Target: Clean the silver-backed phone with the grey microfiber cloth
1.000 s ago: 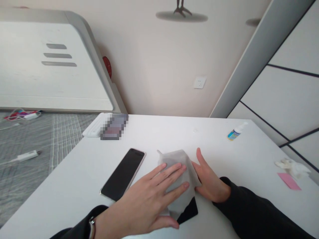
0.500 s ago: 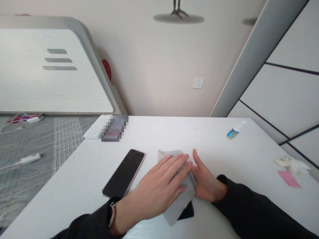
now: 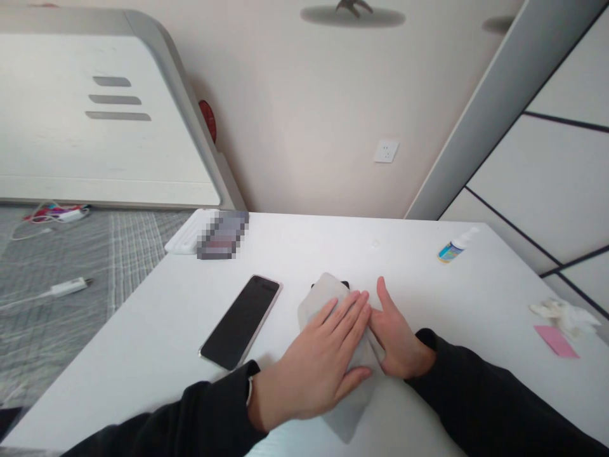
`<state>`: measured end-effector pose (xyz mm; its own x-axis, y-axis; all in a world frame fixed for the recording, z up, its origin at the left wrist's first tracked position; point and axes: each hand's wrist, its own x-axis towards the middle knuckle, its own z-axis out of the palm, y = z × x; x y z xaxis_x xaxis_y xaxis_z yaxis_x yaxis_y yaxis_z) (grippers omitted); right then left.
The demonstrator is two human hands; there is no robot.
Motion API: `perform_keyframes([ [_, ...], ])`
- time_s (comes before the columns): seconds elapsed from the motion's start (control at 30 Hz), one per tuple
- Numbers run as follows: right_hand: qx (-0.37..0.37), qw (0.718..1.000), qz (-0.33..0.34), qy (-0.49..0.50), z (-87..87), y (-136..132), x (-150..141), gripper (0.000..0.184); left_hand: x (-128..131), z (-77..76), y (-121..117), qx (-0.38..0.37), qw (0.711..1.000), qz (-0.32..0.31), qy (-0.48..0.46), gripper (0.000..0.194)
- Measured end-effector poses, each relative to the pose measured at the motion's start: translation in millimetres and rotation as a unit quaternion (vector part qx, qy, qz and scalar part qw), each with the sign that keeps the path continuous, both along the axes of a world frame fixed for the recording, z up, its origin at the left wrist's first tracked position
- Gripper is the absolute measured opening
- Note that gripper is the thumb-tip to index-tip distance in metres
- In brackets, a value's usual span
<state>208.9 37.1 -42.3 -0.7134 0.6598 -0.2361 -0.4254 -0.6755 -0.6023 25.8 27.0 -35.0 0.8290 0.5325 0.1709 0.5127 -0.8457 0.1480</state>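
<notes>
My left hand point(image 3: 328, 358) lies flat on a grey cloth point(image 3: 345, 422), fingers stretched out and pointing up and to the right. Under the cloth is a flat black device point(image 3: 346, 284); just its far edge shows, so its kind is hard to tell. At the right edge of the cloth stands my right hand point(image 3: 399, 339), thumb raised and apart, its other fingers mostly hidden. That hand appears to rest against the side of the covered device. To the left of my hands a black-screened phone point(image 3: 241, 322) in a clear case lies face up.
A small spray bottle point(image 3: 451, 249) lies or leans at the back right of the white table point(image 3: 304, 244). Crumpled tissue point(image 3: 566, 315) and a pink slip point(image 3: 556, 341) are at the right. A white case point(image 3: 188, 236) and a blurred-out item point(image 3: 223, 235) sit at the back left.
My left hand has slid slightly right and the cloth has shifted with it, baring the device's far edge and covering its near corner. The camera view has tipped slightly downward.
</notes>
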Motion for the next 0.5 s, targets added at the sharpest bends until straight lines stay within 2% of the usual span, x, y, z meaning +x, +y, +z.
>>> perform_keyframes([
  [0.1, 0.012, 1.0, 0.007, -0.001, 0.8, -2, -1, 0.099, -7, -2.0, 3, -0.009, 1.0, 0.017, -0.009, 0.075],
  [0.3, 0.03, 0.999, -0.016, 0.005, 1.6, -6, -7, 0.085, -3, 0.2, 38, -0.026, 0.994, 0.105, -0.033, 0.073],
  [0.4, 0.017, 1.0, -0.009, 0.015, 0.2, -7, -7, 0.087, 1, 0.0, 30, -0.03, 0.993, 0.112, -0.036, 0.069],
  [0.5, -0.002, 1.0, -0.005, 0.012, -2.0, -7, -4, 0.095, 4, -1.4, 5, -0.032, 0.994, 0.093, -0.037, 0.073],
])
